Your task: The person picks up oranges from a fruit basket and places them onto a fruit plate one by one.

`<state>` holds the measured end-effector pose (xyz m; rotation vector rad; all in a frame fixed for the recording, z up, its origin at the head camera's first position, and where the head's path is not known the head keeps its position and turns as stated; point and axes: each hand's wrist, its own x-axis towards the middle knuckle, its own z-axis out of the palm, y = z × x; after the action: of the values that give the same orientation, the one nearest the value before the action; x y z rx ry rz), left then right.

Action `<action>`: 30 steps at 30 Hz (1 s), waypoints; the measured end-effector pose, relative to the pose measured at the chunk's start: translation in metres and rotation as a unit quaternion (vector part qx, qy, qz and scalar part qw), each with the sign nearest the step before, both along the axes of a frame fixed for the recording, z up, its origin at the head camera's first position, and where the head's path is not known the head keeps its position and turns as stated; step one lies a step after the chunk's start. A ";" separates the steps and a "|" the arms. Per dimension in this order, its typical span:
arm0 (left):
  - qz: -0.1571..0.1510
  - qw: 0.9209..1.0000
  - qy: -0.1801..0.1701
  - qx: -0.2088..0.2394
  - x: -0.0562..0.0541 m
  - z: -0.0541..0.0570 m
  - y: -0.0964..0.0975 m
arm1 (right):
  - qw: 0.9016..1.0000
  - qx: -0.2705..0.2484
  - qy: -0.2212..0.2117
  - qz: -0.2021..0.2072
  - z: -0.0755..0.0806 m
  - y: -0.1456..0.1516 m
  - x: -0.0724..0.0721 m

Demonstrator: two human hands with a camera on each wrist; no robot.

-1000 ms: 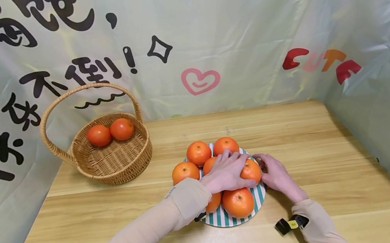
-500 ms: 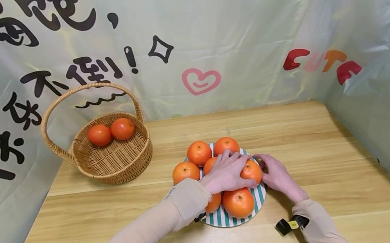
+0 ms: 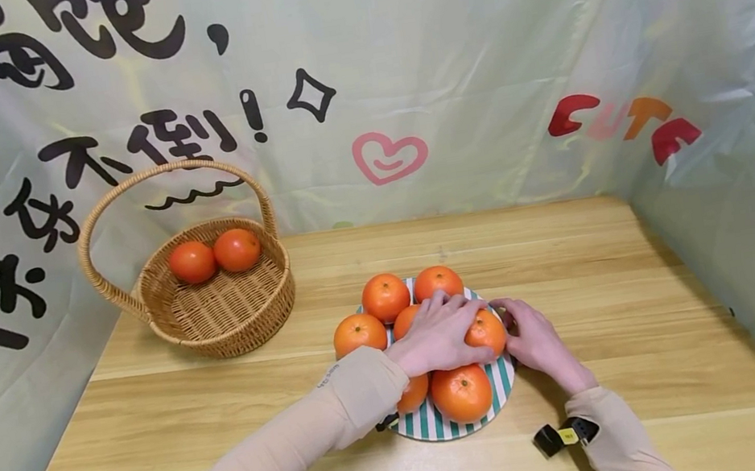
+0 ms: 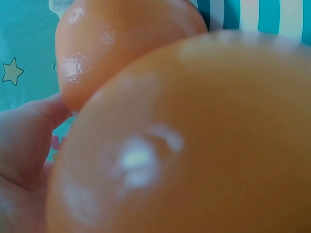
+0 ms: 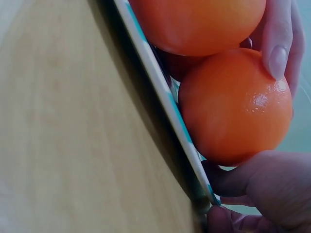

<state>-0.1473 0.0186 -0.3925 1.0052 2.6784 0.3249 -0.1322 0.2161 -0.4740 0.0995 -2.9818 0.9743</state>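
Note:
On a round plate with green and white stripes (image 3: 424, 424) lie several oranges. My left hand (image 3: 436, 334) reaches across the plate and grips the orange (image 3: 486, 335) at its right side, its fingers over the top. In the right wrist view, the fingertips of that hand press against the same orange (image 5: 233, 109). My right hand (image 3: 538, 338) is at the plate's right edge. Its thumb and fingers pinch the plate's rim (image 5: 184, 131), just below the gripped orange. Close in the left wrist view, a large blurred orange (image 4: 194, 145) hides most of the left hand (image 4: 24, 155).
A wicker basket (image 3: 253, 331) with a tall handle stands at the back left of the wooden table (image 3: 571, 255). Inside it are two red-orange round fruits (image 3: 236, 250). Printed cloth walls (image 3: 471, 75) close off the back and sides.

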 end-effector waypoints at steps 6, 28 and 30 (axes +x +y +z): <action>-0.002 1.000 0.003 0.008 0.000 0.000 -0.001 | 1.000 -0.003 -0.004 -0.001 0.000 0.000 0.000; -0.031 0.998 0.015 0.055 0.002 0.000 0.001 | 1.000 0.001 0.015 -0.004 -0.002 0.001 0.001; -0.033 0.997 0.014 0.061 0.002 -0.001 0.002 | 1.000 0.002 0.021 -0.004 -0.002 0.001 0.001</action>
<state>-0.1457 0.0204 -0.3933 1.1397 2.6698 0.4694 -0.1315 0.2174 -0.4758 0.1072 -2.9433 0.9539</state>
